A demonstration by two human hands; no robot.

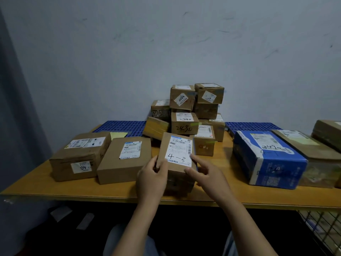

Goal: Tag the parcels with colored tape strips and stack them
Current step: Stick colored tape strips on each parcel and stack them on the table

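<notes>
A small brown parcel point(175, 150) with a white label marked "4-3" sits tilted at the front middle of the wooden table point(36, 183). My left hand point(152, 179) grips its lower left corner, thumb on top. My right hand point(206, 174) is at its right edge, index finger pressing near the label's right side where a blue strip runs along the edge. A stack of tagged brown parcels point(186, 115) stands behind against the wall.
Two larger brown boxes point(79, 154) point(125, 157) lie on the left. A blue box point(267, 159) and more brown parcels point(313, 150) lie on the right. Blue perforated pallets point(120, 126) line the back. A wire basket point(321, 230) sits below right.
</notes>
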